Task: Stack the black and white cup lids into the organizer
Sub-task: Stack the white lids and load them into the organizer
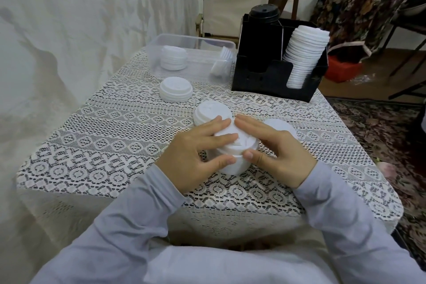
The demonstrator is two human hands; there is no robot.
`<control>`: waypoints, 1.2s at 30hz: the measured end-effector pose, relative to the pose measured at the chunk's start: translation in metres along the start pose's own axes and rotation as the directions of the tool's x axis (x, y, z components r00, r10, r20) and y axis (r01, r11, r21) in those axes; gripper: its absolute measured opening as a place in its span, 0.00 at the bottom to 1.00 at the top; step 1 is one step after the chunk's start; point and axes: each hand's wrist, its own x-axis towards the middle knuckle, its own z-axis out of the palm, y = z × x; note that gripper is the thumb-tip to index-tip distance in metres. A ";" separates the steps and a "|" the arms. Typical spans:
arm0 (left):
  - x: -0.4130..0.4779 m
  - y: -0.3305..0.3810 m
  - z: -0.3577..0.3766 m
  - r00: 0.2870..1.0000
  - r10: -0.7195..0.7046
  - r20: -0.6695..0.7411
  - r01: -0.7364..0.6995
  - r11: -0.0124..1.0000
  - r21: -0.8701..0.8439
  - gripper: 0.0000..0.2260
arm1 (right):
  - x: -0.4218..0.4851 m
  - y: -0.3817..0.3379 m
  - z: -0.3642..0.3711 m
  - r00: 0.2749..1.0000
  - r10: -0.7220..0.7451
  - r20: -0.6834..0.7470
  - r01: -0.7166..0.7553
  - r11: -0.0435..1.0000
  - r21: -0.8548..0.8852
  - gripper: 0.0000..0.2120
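Observation:
A short stack of white lids [232, 154] stands on the lace-covered table [115, 136] in front of me. My left hand [196, 152] holds its left side, and my right hand [272, 152] holds its right side, thumbs at the front. More white lid stacks sit behind it [211, 114], to the right behind my right hand [280, 125], and farther back on the left [176, 89]. The black organizer [274, 83] at the back right holds a leaning column of white lids [304, 55] and a column of black lids [264, 15].
A clear plastic bin [175, 41] at the back of the table holds more white lids [173, 57]. A folding chair [232, 7] stands behind the table. A patterned rug [380, 127] and a red box [341, 71] lie on the floor to the right.

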 end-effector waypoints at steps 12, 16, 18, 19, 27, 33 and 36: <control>0.001 0.007 -0.003 0.995 -0.069 -0.066 0.064 0.995 -0.076 0.22 | -0.004 0.012 -0.048 0.920 0.351 -0.172 -0.390 0.854 -0.345 0.38; 0.001 0.007 -0.003 0.993 -0.077 -0.086 0.069 0.993 -0.092 0.22 | 0.004 0.034 -0.045 0.873 0.452 -0.182 -0.484 0.762 -0.429 0.42; 0.000 0.006 -0.004 0.992 -0.080 -0.096 0.071 0.993 -0.096 0.21 | 0.005 0.034 -0.045 0.879 0.410 -0.244 -0.476 0.787 -0.392 0.41; 0.000 0.006 -0.004 0.990 -0.088 -0.106 0.078 0.992 -0.096 0.21 | 0.005 0.032 -0.045 0.887 0.366 -0.280 -0.451 0.816 -0.363 0.41; 0.007 0.029 -0.009 0.952 -0.138 -0.272 0.069 0.966 -0.250 0.08 | -0.005 -0.035 -0.016 0.922 -0.195 -0.335 0.212 0.977 0.015 0.29; 0.005 0.029 -0.008 0.962 -0.212 -0.174 0.143 0.928 -0.343 0.24 | 0.001 -0.033 -0.009 0.957 -0.190 -0.218 0.185 0.982 -0.045 0.27; 0.004 0.021 -0.010 0.976 -0.193 -0.104 0.167 0.962 -0.214 0.33 | 0.004 -0.029 -0.009 0.979 -0.137 -0.149 0.125 0.988 -0.087 0.26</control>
